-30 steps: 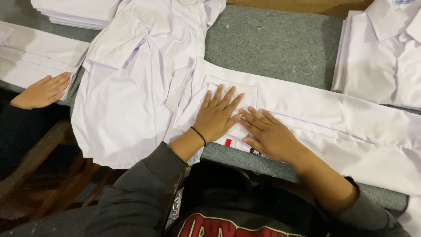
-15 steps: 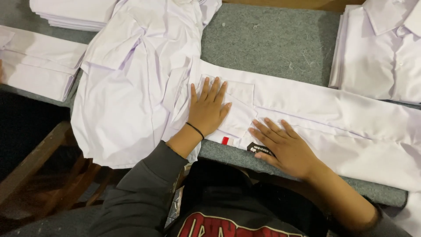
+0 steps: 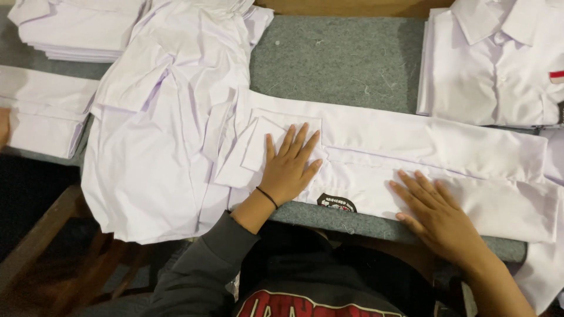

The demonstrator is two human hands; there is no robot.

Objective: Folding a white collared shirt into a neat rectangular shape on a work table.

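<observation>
Head view, looking down on grey felt-covered table (image 3: 346,64).

Left hand (image 3: 289,167): flat, palm down, fingers spread and pointing to about 1 o'clock. Pressed on folded white shirt (image 3: 411,158), just beside the chest pocket (image 3: 270,138). Gripping nothing. Thin black band (image 3: 267,197) round the wrist; grey sleeve (image 3: 200,264) below it.

Right hand (image 3: 437,211): also flat and open, palm down, fingers slightly apart, pointing to about 11 o'clock. Resting on the lower fold of the same shirt, at 4 o'clock from the left hand, well apart from it. Holding nothing.

Folded white shirt: laid as a long band across the near half of the table, running from centre toward 3 o'clock. Near edge overhanging table edge slightly. Small dark oval badge (image 3: 336,203) on the near edge, between the two hands.

Loose white shirt (image 3: 158,147): at 9 o'clock from the left hand, crumpled, draped over the table edge, touching the folded one.

Stack of folded white shirts (image 3: 76,29) at 10 o'clock, far corner. Another folded white piece (image 3: 41,117) at 9 o'clock, at frame edge. Collared white shirt (image 3: 493,64) at 2 o'clock, lying flat, with a small red tab at its right side.

Wooden frame (image 3: 41,235) below table at 8 o'clock, dim; detail unreadable.
</observation>
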